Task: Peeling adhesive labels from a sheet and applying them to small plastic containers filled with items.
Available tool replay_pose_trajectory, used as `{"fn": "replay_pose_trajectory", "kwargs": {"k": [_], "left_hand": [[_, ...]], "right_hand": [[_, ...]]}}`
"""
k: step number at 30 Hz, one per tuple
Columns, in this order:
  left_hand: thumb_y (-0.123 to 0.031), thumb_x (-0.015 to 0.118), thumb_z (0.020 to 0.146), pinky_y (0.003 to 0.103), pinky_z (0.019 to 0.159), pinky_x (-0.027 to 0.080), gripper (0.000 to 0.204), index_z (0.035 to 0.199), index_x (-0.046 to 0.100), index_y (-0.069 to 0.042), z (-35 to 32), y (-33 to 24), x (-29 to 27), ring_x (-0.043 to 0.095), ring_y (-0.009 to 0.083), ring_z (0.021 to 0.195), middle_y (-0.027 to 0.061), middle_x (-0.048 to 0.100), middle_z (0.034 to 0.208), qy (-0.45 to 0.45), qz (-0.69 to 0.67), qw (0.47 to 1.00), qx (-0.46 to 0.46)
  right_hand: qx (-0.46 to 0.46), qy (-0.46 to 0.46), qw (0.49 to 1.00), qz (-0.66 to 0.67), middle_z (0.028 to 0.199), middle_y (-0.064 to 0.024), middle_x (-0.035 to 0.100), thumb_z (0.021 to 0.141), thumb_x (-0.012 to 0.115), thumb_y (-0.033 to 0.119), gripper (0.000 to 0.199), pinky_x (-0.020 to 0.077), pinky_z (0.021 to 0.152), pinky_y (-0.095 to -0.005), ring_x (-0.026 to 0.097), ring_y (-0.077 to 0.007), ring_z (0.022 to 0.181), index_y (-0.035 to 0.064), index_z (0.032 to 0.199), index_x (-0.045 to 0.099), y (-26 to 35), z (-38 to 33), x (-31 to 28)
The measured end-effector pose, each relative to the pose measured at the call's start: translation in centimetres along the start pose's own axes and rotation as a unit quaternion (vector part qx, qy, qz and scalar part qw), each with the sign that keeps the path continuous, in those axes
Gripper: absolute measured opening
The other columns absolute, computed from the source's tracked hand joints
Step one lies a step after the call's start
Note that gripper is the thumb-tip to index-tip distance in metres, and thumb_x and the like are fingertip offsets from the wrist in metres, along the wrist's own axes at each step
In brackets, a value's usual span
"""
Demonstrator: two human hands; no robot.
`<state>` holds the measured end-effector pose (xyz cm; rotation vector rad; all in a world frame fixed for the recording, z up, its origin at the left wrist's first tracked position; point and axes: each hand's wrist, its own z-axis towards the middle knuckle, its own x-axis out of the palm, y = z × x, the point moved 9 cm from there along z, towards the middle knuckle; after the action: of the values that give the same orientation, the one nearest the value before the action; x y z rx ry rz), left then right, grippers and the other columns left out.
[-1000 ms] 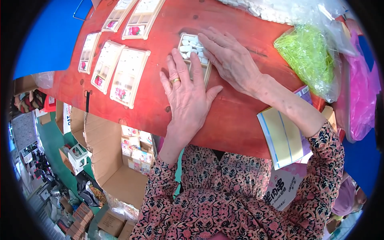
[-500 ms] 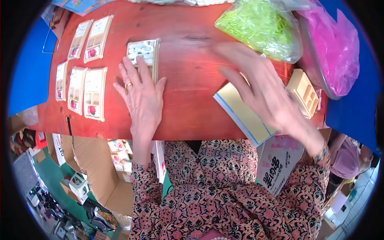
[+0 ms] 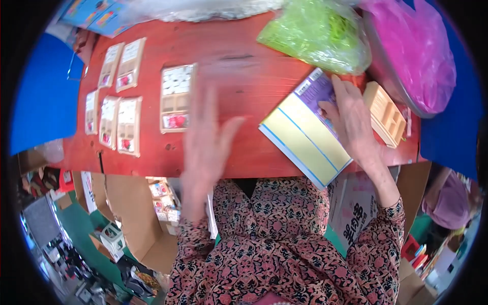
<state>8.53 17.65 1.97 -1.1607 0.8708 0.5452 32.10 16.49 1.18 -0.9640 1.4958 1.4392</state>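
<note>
Yellow-and-purple card [image 3: 309,133] lies centre-right under the right hand [image 3: 356,122], grip indeterminable; the left hand [image 3: 206,140] is spread wide beside the centre-left tray [image 3: 175,104]. Apparent step: card pick-up; next requires an edge pinch.

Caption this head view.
Right hand at a yellow-and-purple sheet, blurred left hand beside a compartment tray, over a red table.

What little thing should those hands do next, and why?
Perhaps the right hand should pinch the yellow-and-purple sheet by its purple end: its thumb and fingers lie there, though whether they grip it I can't tell. The blurred left hand, fingers outstretched, is beside a tan tray holding white pieces.
</note>
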Motion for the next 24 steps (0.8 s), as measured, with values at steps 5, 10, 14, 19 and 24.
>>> {"fn": "replay_pose_trajectory", "kwargs": {"k": [5,10,14,19,24], "left_hand": [[-0.018,0.064,0.082,0.041,0.101,0.036,0.054,0.125,0.044,0.008,0.1,-3.0,4.7,0.042,0.0397,0.123,0.0263,0.042,0.132,-0.002,-0.156,0.987,0.030],[-0.014,0.064,0.081,0.040,0.079,0.046,0.041,0.111,0.050,0.010,1.0,-3.4,6.0,0.057,0.0380,0.096,0.0260,0.056,0.107,0.029,-0.269,0.963,-0.008],[-0.005,0.060,0.079,0.029,0.061,0.045,0.016,0.088,0.061,0.008,1.0,-1.1,8.4,0.059,0.0156,0.068,0.0089,0.062,0.071,0.096,-0.467,0.872,-0.114],[-0.006,0.059,0.083,0.020,0.060,0.043,0.012,0.088,0.063,0.005,-0.1,-1.0,8.9,0.056,0.0049,0.067,0.0024,0.063,0.077,0.147,-0.586,0.777,-0.180],[-0.004,0.058,0.083,0.020,0.060,0.044,0.013,0.092,0.063,0.005,-0.7,0.0,9.4,0.056,0.0049,0.067,0.0022,0.063,0.078,0.127,-0.616,0.746,-0.220]], "right_hand": [[0.010,0.020,0.991,0.135,0.098,-0.0239,0.058,0.065,0.075,0.005,0.055,0.0461,0.077,-0.0394,0.059,-0.0373,0.088,-0.0067,0.114,0.051,-0.5,1.4,0.8],[0.071,0.173,0.855,0.484,0.083,-0.0007,0.065,0.075,0.074,0.006,0.021,0.0464,0.066,-0.0203,0.058,-0.0055,0.071,-0.0003,0.092,0.063,-1.1,1.1,4.2],[0.076,0.168,0.833,0.522,0.080,-0.0018,0.065,0.075,0.070,0.002,0.013,0.0461,0.061,-0.0201,0.059,-0.0057,0.069,-0.0009,0.087,0.065,0.0,1.8,3.3],[0.002,-0.006,0.950,0.311,0.083,-0.0081,0.060,0.069,0.072,0.000,0.027,0.0445,0.064,-0.0293,0.055,-0.0159,0.074,-0.0041,0.094,0.063,1.8,1.7,0.5],[-0.205,-0.145,0.965,0.078,0.090,-0.0106,0.055,0.060,0.074,0.007,0.035,0.0430,0.075,-0.0387,0.048,-0.0290,0.086,-0.0037,0.092,0.063,7.8,-1.2,-1.5]]}}
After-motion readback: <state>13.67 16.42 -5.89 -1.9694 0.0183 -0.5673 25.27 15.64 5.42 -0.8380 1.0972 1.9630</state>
